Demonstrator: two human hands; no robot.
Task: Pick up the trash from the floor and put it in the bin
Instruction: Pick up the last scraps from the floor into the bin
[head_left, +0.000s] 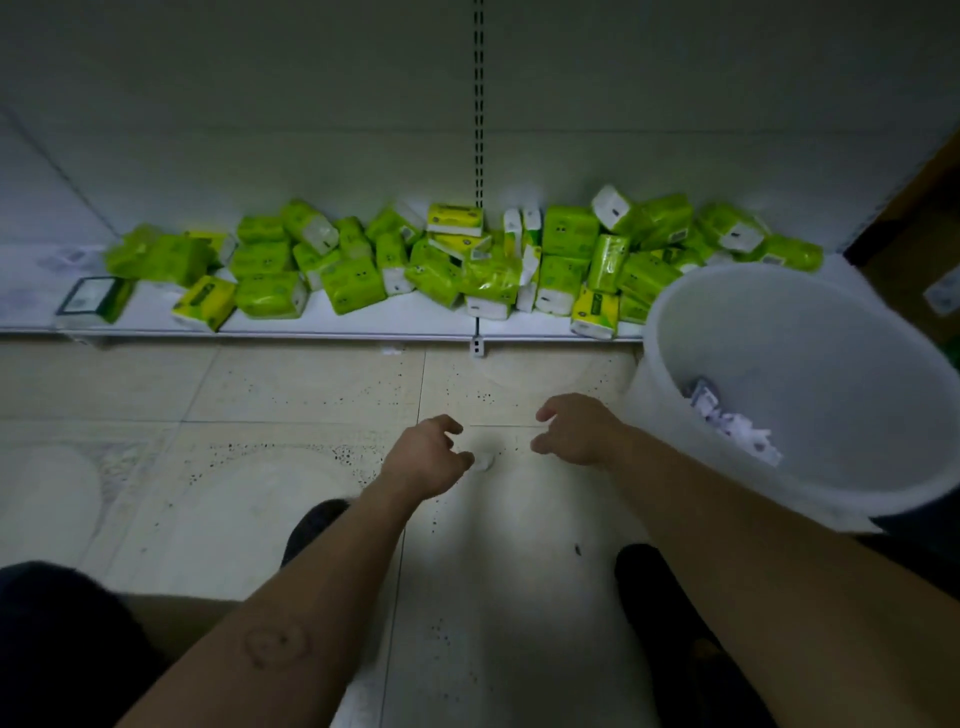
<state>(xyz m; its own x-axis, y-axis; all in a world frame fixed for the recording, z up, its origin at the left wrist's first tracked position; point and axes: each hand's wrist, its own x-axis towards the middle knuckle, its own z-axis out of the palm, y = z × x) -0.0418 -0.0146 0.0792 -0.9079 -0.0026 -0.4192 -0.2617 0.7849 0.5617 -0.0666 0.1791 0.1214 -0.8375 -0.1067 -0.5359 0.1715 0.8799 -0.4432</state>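
A small white paper scrap lay on the tiled floor between the two hands. The left hand reached it from 9 o'clock, thumb tip against it and fingers curled in a narrow gap; whether it had hold could not be told. The right hand hovered at 2 o'clock of the scrap, loosely curled and holding nothing. The white bin stood at 3 o'clock with crumpled paper inside, and green tissue packs crowded the low shelf at 12 o'clock
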